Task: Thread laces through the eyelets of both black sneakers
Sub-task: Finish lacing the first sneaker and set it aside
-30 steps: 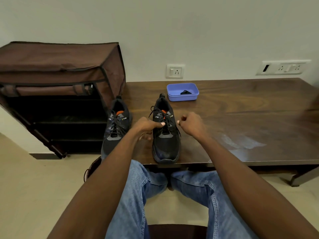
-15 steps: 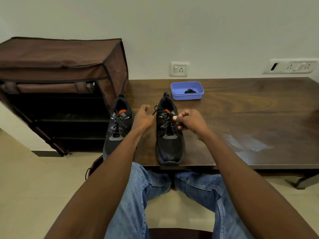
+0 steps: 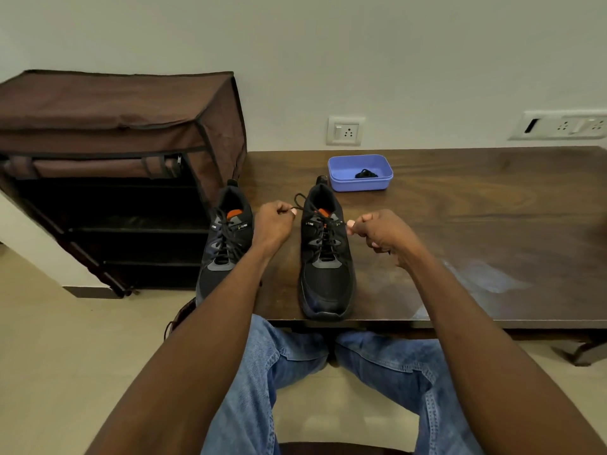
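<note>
Two black sneakers stand on the dark wooden table [image 3: 476, 224], toes toward me. The left sneaker [image 3: 223, 247] is at the table's left edge, with its lace crossed through the eyelets. The right sneaker [image 3: 325, 257] sits between my hands. My left hand [image 3: 274, 224] is to its left, pinching one black lace end [image 3: 300, 205] that loops near the shoe's collar. My right hand [image 3: 381, 233] is fisted on the shoe's right side, pinching the other lace end close to the top eyelets.
A blue plastic tray [image 3: 359, 174] holding a small black bundle sits behind the right sneaker. A brown fabric shoe rack [image 3: 115, 172] stands left of the table. Wall sockets [image 3: 345, 130] are on the wall behind. My jeans-clad knees [image 3: 289, 372] are under the table's front edge.
My hands have drawn apart to either side of the right sneaker: the left hand has closed on a lace end, and the right hand moved off the tongue to the shoe's right.
</note>
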A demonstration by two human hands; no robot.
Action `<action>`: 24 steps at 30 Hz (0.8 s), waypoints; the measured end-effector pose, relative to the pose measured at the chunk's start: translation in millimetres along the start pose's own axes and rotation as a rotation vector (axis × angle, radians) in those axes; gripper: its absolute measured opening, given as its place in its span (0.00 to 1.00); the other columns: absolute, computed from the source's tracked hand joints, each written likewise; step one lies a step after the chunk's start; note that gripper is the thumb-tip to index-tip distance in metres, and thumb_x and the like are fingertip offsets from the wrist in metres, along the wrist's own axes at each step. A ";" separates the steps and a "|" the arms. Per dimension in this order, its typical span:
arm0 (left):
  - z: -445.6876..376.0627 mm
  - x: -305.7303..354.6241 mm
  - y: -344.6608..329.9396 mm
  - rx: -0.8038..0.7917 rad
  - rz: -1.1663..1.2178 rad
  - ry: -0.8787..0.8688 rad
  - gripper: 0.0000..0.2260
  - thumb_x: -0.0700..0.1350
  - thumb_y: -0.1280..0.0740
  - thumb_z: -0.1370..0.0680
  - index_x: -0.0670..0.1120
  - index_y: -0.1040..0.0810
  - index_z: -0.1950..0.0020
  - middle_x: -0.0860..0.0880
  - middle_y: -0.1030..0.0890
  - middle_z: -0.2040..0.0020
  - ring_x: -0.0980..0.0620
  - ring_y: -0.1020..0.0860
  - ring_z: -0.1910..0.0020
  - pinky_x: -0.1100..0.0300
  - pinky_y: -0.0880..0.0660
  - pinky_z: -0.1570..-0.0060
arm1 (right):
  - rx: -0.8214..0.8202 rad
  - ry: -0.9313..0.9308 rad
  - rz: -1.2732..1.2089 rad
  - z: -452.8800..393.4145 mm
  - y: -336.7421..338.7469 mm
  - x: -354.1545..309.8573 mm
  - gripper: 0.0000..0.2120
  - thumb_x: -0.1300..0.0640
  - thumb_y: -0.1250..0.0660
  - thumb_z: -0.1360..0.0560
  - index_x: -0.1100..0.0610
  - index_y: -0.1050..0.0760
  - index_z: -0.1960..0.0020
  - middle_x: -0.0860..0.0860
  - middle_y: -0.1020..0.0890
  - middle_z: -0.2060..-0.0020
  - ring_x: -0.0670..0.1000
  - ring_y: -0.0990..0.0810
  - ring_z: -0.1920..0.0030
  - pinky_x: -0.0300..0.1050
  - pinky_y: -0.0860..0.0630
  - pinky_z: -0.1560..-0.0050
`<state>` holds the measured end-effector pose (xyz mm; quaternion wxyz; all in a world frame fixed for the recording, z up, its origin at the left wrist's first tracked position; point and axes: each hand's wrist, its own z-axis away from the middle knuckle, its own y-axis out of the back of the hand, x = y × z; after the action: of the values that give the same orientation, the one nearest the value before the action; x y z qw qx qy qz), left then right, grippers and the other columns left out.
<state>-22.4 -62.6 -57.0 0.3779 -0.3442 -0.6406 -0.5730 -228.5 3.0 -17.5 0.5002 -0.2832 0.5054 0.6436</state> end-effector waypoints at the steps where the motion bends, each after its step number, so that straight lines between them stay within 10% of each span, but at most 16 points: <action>1: 0.1 1.3 0.9 0.016 0.016 -0.001 0.05 0.41 0.33 0.20 0.44 0.19 0.55 0.51 0.22 0.66 0.54 0.25 0.68 0.60 0.26 0.64 | 0.026 0.001 -0.022 0.5 1.5 -0.5 0.06 0.63 0.33 0.23 0.64 0.18 0.54 0.53 0.30 0.69 0.46 0.40 0.75 0.37 0.45 0.77; 6: -4.6 4.0 13.2 0.240 0.427 0.209 0.05 0.37 0.39 0.18 0.42 0.23 0.49 0.48 0.22 0.64 0.55 0.23 0.71 0.56 0.22 0.65 | 0.257 -0.085 -0.105 -3.1 24.9 2.3 0.07 0.65 0.32 0.25 0.65 0.20 0.48 0.54 0.27 0.65 0.48 0.36 0.72 0.37 0.38 0.80; 10: -6.7 3.7 25.3 0.444 0.704 0.306 0.07 0.39 0.42 0.17 0.40 0.27 0.41 0.46 0.19 0.61 0.53 0.21 0.70 0.59 0.22 0.69 | 0.622 -0.107 0.066 -6.3 51.9 14.5 0.05 0.61 0.36 0.26 0.62 0.24 0.57 0.59 0.21 0.58 0.58 0.24 0.59 0.49 0.22 0.56; 13: -2.4 6.7 26.2 0.503 0.446 0.279 0.11 0.38 0.41 0.19 0.42 0.26 0.37 0.44 0.18 0.46 0.48 0.18 0.52 0.54 0.20 0.51 | 0.816 -0.181 0.316 4.1 60.9 22.7 0.08 0.59 0.36 0.25 0.64 0.23 0.56 0.60 0.21 0.57 0.61 0.23 0.54 0.49 0.27 0.54; 17: 11.9 16.1 13.1 0.310 -0.130 -0.093 0.27 0.31 0.35 0.27 0.42 0.29 0.27 0.45 0.28 0.29 0.47 0.34 0.28 0.53 0.35 0.28 | 0.665 -0.113 0.737 4.5 40.6 24.2 0.09 0.58 0.35 0.25 0.60 0.19 0.49 0.60 0.19 0.45 0.62 0.25 0.38 0.54 0.31 0.37; 24: 10.7 23.7 -13.5 -0.184 -0.283 -0.236 0.16 0.35 0.35 0.23 0.44 0.20 0.36 0.46 0.17 0.44 0.48 0.20 0.44 0.50 0.23 0.41 | 0.141 0.225 0.427 -5.3 -35.2 4.6 0.08 0.56 0.33 0.21 0.54 0.22 0.43 0.49 0.20 0.52 0.51 0.21 0.50 0.46 0.26 0.51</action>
<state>-46.5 -53.2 -43.2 0.1829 -0.3488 -0.6672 -0.6322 -198.1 -0.7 -36.2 0.3122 -0.2040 0.6499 0.6622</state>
